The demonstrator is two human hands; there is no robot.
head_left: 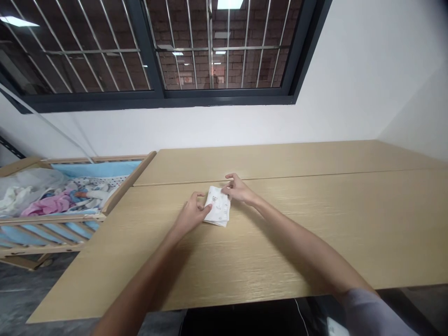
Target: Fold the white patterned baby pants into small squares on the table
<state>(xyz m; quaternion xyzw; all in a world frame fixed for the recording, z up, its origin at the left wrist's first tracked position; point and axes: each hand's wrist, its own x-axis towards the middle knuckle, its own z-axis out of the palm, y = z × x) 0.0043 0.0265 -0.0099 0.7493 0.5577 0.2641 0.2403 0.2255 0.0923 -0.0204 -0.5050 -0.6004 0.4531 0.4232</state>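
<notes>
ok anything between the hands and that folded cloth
Nothing stands in the way: the left hand and the right hand are both already touching the folded white printed cloth from either side. It lies on the wooden tabletop, and no object shows between it and either hand.

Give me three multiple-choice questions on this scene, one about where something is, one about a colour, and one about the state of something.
1. Where is the white cloth?
A. On the wooden table
B. On the floor
C. On the window ledge

2. What colour is the padding in the wooden crib?
A. Green
B. Blue
C. Red

3. What state is the white cloth in?
A. Spread out flat
B. Balled up
C. Folded into a small rectangle

1: A, it lies on the tabletop between the left hand and the right hand.
2: B, blue bands line the crib's side.
3: C, it forms a compact rectangle with stacked edges.
</notes>
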